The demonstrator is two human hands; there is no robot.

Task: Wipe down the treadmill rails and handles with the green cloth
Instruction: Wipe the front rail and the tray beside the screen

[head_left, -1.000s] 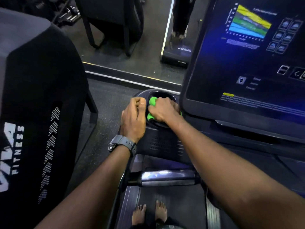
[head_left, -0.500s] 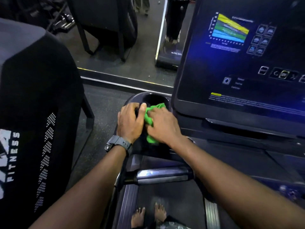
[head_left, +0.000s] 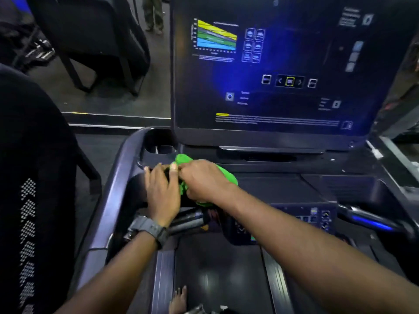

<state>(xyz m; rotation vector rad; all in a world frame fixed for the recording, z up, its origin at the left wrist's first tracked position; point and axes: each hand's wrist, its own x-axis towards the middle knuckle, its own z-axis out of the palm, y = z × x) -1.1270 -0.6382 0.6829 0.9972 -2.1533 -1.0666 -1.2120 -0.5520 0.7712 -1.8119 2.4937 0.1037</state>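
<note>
The green cloth point(head_left: 184, 162) is bunched under my right hand point(head_left: 201, 182), which grips it on the treadmill console just below the cup holder point(head_left: 158, 143). My left hand point(head_left: 162, 191) lies flat beside it, fingers spread, its fingertips touching the cloth's left edge. The curved left rail point(head_left: 118, 177) runs down past my left wrist. A chrome handle point(head_left: 188, 219) sticks out under both hands. The right handle point(head_left: 371, 220) glows blue at the far right.
The big console screen point(head_left: 283, 71) stands lit right behind my hands. A neighbouring black treadmill hood point(head_left: 34, 177) fills the left side. The belt point(head_left: 215, 275) and my bare foot point(head_left: 179, 298) show below. A control panel point(head_left: 317, 218) sits right of my forearm.
Both hands and the cloth have come out of the cup holder and slid down toward me onto the console ledge. My view has swung right, showing more of the screen.
</note>
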